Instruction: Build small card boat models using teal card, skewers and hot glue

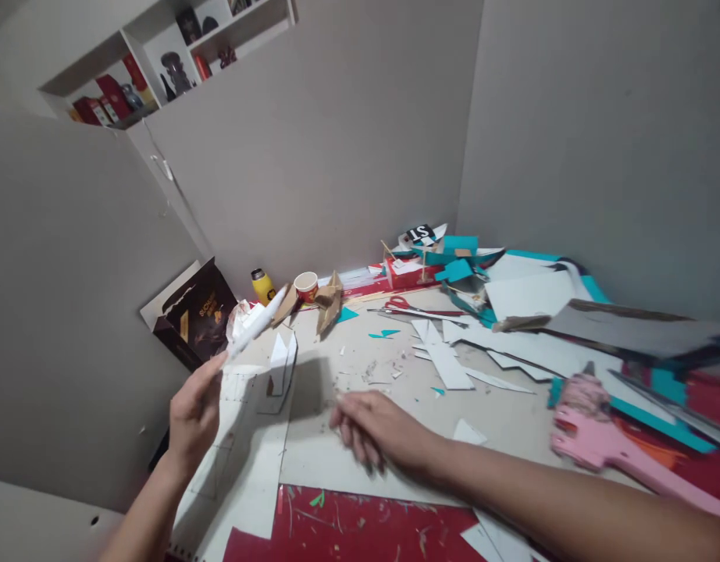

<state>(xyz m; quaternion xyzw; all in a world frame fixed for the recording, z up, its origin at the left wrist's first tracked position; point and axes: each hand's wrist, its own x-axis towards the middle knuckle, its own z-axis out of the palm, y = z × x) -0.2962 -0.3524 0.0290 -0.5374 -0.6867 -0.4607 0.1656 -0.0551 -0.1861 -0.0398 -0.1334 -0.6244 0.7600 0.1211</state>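
Note:
My left hand (194,417) is closed around the lower end of a narrow white piece of card (258,321), raised above the left side of the table and tilted up to the right. My right hand (372,433) hovers over the middle of the table, its fingers curled together; whether anything small is pinched at the fingertips is hidden. Between the hands stands a folded white card shape (283,363) with pointed tips. Under my left hand lies a large white sheet (243,460) with faint drawn lines.
A pink glue gun (582,433) lies at right beside white and teal card scraps. Red-handled scissors (398,304), a paper cup (306,287), a yellow bottle (262,286) and a dark box (199,312) stand or lie further back. Small offcuts litter the tabletop.

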